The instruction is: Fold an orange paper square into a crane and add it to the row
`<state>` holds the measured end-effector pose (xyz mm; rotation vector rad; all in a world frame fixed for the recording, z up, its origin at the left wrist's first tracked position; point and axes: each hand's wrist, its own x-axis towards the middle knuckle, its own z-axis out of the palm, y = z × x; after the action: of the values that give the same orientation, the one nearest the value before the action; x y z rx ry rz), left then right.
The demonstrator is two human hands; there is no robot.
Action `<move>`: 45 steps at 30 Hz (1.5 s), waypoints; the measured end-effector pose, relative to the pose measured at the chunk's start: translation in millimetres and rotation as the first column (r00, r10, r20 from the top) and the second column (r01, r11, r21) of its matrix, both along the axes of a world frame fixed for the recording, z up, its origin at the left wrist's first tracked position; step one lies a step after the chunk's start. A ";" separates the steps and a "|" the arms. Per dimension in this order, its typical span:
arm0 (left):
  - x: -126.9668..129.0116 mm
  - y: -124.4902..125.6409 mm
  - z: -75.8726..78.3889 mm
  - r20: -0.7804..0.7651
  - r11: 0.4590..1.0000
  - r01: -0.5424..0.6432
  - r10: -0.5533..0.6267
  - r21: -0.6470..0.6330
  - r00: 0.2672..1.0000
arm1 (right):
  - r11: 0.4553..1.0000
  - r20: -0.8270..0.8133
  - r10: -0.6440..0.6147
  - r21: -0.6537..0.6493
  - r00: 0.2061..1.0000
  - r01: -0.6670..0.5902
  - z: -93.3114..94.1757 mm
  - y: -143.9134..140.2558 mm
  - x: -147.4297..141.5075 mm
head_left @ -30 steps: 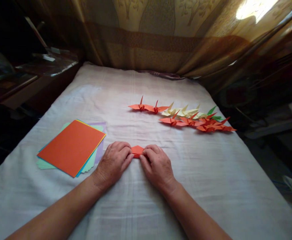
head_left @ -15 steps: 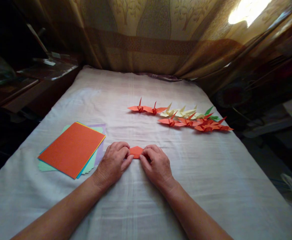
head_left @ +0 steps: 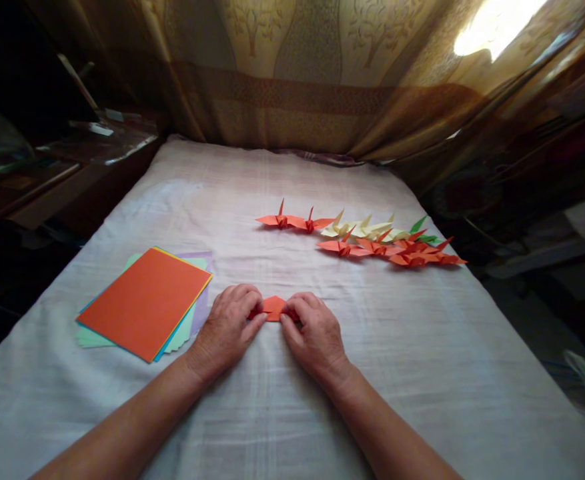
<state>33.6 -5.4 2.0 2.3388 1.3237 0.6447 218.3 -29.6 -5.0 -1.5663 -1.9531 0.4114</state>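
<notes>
Both hands press down on a small folded orange paper that lies flat on the white cloth covering the desk, near its middle and close to the person. The left hand has its fingers curled onto the paper's left edge, pinning it; the right hand has its fingers bent onto the right edge, gripping it the same way. Only the paper's peaked middle shows between them. Just left of the left hand sits a stack of coloured sheets, orange on top. Farther back and to the right, a row of folded paper cranes in orange, pale yellow and green rests on the cloth. A patterned curtain hangs behind.
</notes>
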 end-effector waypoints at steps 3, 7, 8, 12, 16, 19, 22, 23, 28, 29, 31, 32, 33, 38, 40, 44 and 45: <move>0.5 0.7 0.1 -0.006 1.000 -0.008 0.008 0.003 1.000 | 0.999 0.068 -0.026 0.026 0.997 0.025 0.2 0.8 -3.5; 0.1 1.3 -0.5 0.010 1.000 -0.002 0.002 0.011 1.000 | 0.998 0.089 -0.058 0.017 0.994 0.056 2.3 2.1 -5.5; -0.2 1.6 -0.6 0.013 1.000 0.006 -0.006 0.005 1.000 | 0.999 0.064 -0.050 -0.004 0.997 0.050 2.8 2.5 -4.1; -2.1 3.5 0.1 0.029 0.999 0.027 -0.026 -0.029 0.999 | 0.996 -0.106 0.052 -0.072 0.993 -0.060 3.0 4.3 9.7; -4.5 5.6 2.5 0.042 0.999 0.036 -0.034 -0.040 0.999 | 0.980 -0.170 0.196 -0.005 0.966 -0.200 0.3 4.9 23.2; -5.8 6.3 4.1 0.037 0.998 0.048 -0.046 -0.049 0.998 | 0.978 -0.165 0.208 0.037 0.964 -0.204 -2.3 3.6 25.6; -5.8 5.7 3.9 0.041 0.998 0.050 -0.049 -0.027 0.998 | 0.978 -0.198 0.200 0.097 0.960 -0.183 -5.2 1.8 24.6; -5.5 5.4 3.4 0.041 0.999 0.047 -0.046 -0.014 0.998 | 0.977 -0.210 0.189 0.134 0.959 -0.164 -6.3 1.3 24.3; -3.9 3.1 -0.7 0.040 0.998 0.019 -0.021 0.054 0.999 | 0.961 -0.119 0.018 0.277 0.993 0.016 -9.4 0.0 23.7; -3.7 2.2 -1.2 0.041 0.997 0.013 -0.017 0.077 0.999 | 0.962 -0.074 -0.012 0.272 0.997 0.032 -9.1 -0.2 23.6; -3.6 -0.2 -0.9 0.015 0.989 0.009 -0.011 0.147 1.000 | 0.971 0.012 -0.040 0.234 0.999 0.036 -7.3 -1.2 23.3; -3.7 -1.6 -0.2 -0.019 0.981 0.012 -0.009 0.193 1.000 | 0.978 0.045 -0.043 0.206 0.998 0.033 -5.7 -2.0 23.2; -3.9 -3.2 0.9 -0.066 0.970 0.019 -0.003 0.244 0.998 | 0.985 0.066 -0.045 0.172 0.997 0.033 -3.7 -3.0 23.1; -5.2 -10.7 6.3 -0.271 0.908 0.115 -0.002 0.402 0.962 | 0.996 0.095 -0.086 -0.002 0.992 0.086 8.5 -8.2 21.3; -5.5 -12.4 6.5 -0.270 0.908 0.147 -0.039 0.393 0.962 | 0.994 0.117 -0.101 -0.034 0.988 0.105 12.5 -9.8 19.2; -4.6 -13.0 4.5 -0.209 0.929 0.133 -0.063 0.344 0.976 | 0.985 0.110 -0.099 -0.131 0.989 0.113 18.8 -13.6 11.0; -4.3 -12.7 4.1 -0.205 0.934 0.128 -0.060 0.333 0.977 | 0.981 0.078 -0.084 -0.171 0.993 0.096 20.3 -14.7 8.5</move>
<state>29.2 -18.1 6.1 2.7913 1.2485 0.6816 226.8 -44.3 15.3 -1.7952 -1.9339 0.5074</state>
